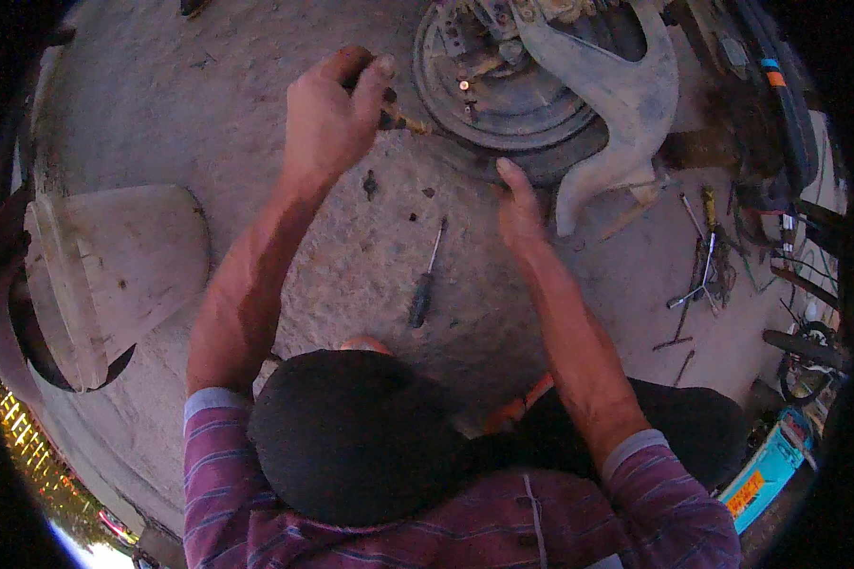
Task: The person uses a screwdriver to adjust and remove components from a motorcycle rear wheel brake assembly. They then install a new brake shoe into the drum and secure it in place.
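My left hand [335, 116] is closed round a tool [404, 121] with a dark and yellowish-brown shaft. Its far end points at the edge of a wheel, and its exact kind is not clear. The wheel's black tyre [571, 156] is at the top of the view, around a dusty metal rim [503, 137]. My right hand [524, 211] grips the tyre's near edge, thumb on top and the other fingers hidden beneath. Between my forearms, a screwdriver [423, 296] with a dark handle lies on the ground.
A curved grey vehicle part [626, 123] overhangs the wheel's right side. Several hand tools, including a three-armed wrench [700, 284], lie to the right. A pale bucket-like container [128, 275] lies on its side at left. A blue and orange box [764, 474] is at lower right.
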`<action>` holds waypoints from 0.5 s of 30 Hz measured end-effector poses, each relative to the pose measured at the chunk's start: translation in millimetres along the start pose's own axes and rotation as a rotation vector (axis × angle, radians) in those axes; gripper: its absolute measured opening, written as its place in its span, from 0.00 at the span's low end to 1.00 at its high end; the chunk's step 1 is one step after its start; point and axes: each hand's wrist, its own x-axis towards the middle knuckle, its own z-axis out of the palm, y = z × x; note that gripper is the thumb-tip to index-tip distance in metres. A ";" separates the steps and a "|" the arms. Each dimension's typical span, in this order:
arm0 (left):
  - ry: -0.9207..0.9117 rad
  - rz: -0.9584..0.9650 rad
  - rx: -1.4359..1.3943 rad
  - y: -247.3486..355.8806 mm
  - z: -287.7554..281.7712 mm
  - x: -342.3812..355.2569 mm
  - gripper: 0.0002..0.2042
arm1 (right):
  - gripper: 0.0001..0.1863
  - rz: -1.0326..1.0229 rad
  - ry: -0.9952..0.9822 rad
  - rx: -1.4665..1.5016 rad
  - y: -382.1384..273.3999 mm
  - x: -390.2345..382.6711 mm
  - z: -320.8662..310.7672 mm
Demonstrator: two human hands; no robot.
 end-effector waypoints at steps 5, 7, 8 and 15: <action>-0.175 -0.048 0.017 -6.3 -8.6 29.0 0.19 | 0.32 -0.091 0.092 0.050 6.9 -5.2 9.7; -0.229 -0.081 -0.024 -5.0 -9.7 39.0 0.20 | 0.29 -0.043 0.082 0.093 7.8 -4.5 12.1; -0.254 -0.093 -0.041 -2.7 -9.7 45.3 0.21 | 0.28 -0.033 0.084 0.105 6.2 -3.6 13.1; -0.797 -0.204 0.272 -14.3 -17.7 155.5 0.21 | 0.31 -0.048 0.013 0.163 2.9 -7.9 10.0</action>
